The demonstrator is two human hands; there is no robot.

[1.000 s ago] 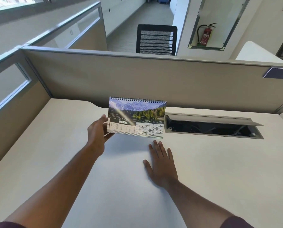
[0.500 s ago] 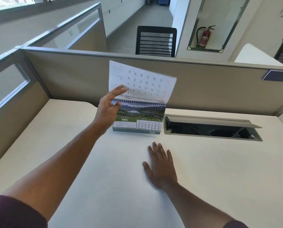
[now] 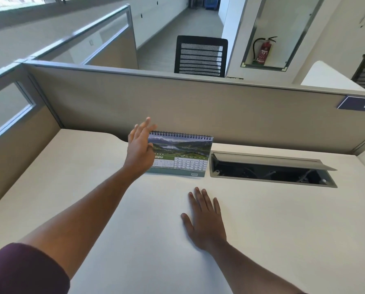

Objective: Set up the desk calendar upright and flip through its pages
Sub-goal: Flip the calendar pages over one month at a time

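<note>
The spiral-bound desk calendar (image 3: pixel 182 155) stands upright on the white desk (image 3: pixel 262 219), close to the back partition. Its front page shows MAY under a green mountain landscape photo. My left hand (image 3: pixel 139 148) is raised at the calendar's left edge, fingers spread and blurred, covering the page's left part and holding nothing. My right hand (image 3: pixel 205 219) lies flat, palm down, on the desk in front of the calendar, apart from it.
An open cable tray (image 3: pixel 270 169) with its lid raised is sunk into the desk right of the calendar. A beige partition (image 3: pixel 198 107) closes the back and left. Beyond it stand a black mesh chair (image 3: pixel 200 55) and a red fire extinguisher (image 3: pixel 263 52).
The APRIL page was lifted by my left hand and has gone over the spiral to the back; MAY now faces me. My left hand has let go. The right hand stayed put.
</note>
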